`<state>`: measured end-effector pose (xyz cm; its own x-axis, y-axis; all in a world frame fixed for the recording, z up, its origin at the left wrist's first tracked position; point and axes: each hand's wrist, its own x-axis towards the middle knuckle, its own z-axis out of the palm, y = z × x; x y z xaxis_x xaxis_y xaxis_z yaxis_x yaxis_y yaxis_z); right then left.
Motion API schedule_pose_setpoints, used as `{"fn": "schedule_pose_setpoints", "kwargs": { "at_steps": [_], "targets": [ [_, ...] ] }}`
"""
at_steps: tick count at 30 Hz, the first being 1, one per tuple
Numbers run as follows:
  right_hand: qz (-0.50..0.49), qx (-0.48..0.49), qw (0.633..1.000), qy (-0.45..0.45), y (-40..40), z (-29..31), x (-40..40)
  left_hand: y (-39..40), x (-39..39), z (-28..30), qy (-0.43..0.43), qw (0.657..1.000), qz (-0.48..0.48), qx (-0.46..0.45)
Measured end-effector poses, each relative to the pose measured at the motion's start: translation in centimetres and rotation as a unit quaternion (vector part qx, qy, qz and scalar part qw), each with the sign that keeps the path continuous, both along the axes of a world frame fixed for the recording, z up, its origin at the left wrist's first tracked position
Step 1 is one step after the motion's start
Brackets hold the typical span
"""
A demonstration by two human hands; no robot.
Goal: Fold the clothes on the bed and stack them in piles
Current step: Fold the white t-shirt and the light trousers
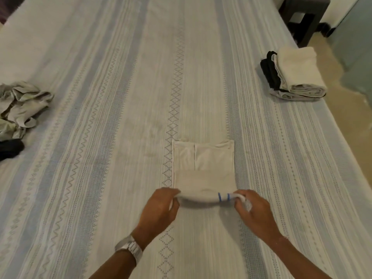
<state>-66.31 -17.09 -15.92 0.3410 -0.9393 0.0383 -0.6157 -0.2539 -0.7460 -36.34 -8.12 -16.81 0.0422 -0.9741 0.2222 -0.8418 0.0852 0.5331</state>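
Note:
A cream garment (203,168) lies flat on the bed in a narrow folded strip, just in front of me. Its near end, marked with two blue stripes, is lifted off the bed. My left hand (161,208) grips the left corner of that near end. At the right corner, my right hand (253,210) pinches the same edge. A stack of folded clothes (293,75), dark pieces under light ones, sits near the bed's right edge. At the far left lies a heap of crumpled grey clothes (22,105).
The bed (100,77) has a pale striped cover with zigzag and diamond bands. A dark garment (10,148) lies below the grey heap. A dark wooden stool (304,15) stands on the floor past the right edge.

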Motion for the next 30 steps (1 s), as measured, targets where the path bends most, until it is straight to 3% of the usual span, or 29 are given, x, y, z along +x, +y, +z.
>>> {"fn": "schedule_pose_setpoints", "kwargs": {
  "at_steps": [5, 9, 15, 19, 23, 25, 27, 30],
  "targets": [
    [-0.117, 0.073, 0.983, -0.12, -5.1, 2.8, 3.2, -6.9, -0.5, 2.9, 0.208, 0.964, 0.161, 0.049],
    [-0.17, 0.079, 0.973, -0.136, -9.5, 2.4, 5.6, -12.6, -1.3, 3.6, 0.289, 0.925, 0.245, 0.042],
    [-0.221, 0.073, 0.971, -0.059, -15.4, -0.2, 8.7, -18.0, -0.7, 0.2, 0.169, 0.928, 0.325, 0.076],
    [-0.226, 0.074, 0.97, 0.053, -18.0, -3.0, 9.4, -19.9, 0.2, -2.1, 0.062, 0.928, 0.338, 0.146],
    [-0.212, 0.046, 0.958, 0.185, -18.6, -4.8, 9.6, -20.2, -0.3, -3.5, 0.001, 0.918, 0.342, 0.201],
    [-0.218, 0.045, 0.953, 0.206, -18.4, -5.1, 9.8, -20.1, -0.7, -3.7, -0.012, 0.914, 0.347, 0.21],
    [-0.23, 0.015, 0.957, 0.178, -18.1, -5.0, 10.1, -20.2, -0.8, -3.6, -0.033, 0.91, 0.361, 0.202],
    [-0.195, -0.116, 0.956, 0.183, -17.3, -4.6, 10.5, -20.1, -1.4, -3.4, -0.125, 0.933, 0.322, 0.1]
  ]
}}
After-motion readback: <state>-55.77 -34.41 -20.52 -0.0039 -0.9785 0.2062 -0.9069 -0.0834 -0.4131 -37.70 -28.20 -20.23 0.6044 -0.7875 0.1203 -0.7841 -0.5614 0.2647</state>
